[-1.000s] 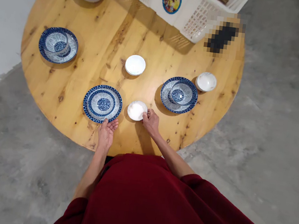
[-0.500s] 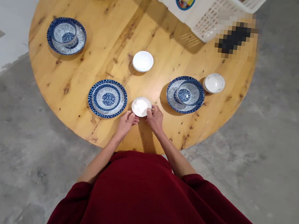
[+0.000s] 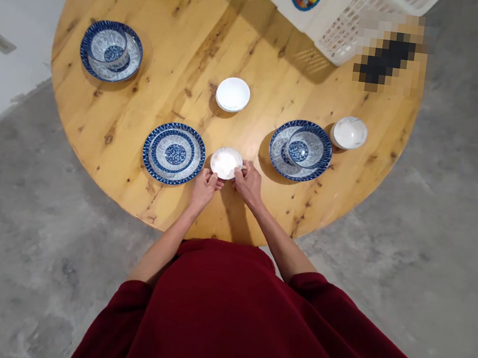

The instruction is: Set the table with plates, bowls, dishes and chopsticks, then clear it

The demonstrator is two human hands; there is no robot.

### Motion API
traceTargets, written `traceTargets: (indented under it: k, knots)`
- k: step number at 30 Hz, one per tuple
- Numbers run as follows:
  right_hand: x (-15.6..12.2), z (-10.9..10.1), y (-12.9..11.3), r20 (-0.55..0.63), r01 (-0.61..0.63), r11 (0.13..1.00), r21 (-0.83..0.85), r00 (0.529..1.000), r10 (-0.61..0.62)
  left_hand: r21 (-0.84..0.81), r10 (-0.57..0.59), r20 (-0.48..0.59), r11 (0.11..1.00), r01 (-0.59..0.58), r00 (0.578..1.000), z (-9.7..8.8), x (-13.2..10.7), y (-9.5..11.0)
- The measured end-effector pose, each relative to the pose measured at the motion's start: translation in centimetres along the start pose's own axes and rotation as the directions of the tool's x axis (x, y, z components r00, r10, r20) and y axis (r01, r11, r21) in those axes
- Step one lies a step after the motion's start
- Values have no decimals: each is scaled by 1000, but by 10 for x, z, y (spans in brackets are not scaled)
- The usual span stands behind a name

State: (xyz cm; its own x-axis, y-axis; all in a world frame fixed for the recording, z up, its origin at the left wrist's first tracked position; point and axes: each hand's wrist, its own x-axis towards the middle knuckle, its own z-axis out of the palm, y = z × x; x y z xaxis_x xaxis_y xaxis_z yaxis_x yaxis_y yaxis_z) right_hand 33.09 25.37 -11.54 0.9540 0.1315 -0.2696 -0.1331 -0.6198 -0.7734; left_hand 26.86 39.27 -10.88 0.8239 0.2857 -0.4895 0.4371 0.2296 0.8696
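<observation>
Between my hands is a small white bowl [image 3: 226, 162], close to the near edge of the round wooden table. My left hand [image 3: 206, 186] grips its lower left rim with thumb and fingers. On its right side my right hand [image 3: 247, 182] pinches the rim. Just left of the bowl lies a blue-and-white patterned plate [image 3: 174, 154]. To the right, a patterned blue bowl [image 3: 307, 149] rests on another blue-rimmed plate [image 3: 278, 146]. Beyond my hands stands a second white bowl [image 3: 232, 93].
A white bowl [image 3: 349, 133] stands at the right, beside the bowl-and-plate set. At the far left a blue bowl [image 3: 107, 46] sits on a plate [image 3: 128, 69]. A white plastic basket [image 3: 278, 1] is at the back, near a blurred dark object [image 3: 387, 59].
The view has shifted slightly, so the table things sit a little differently in the picture. Both hands keep their hold on the small white bowl, with hardly any movement.
</observation>
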Motion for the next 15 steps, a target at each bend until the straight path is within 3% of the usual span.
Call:
traceTargets:
  k: [15]
  knots:
    - [1,-3,-5,32,10,1000,-25,999,-10,20,2,11,1000,-2,1000,0,0,-4]
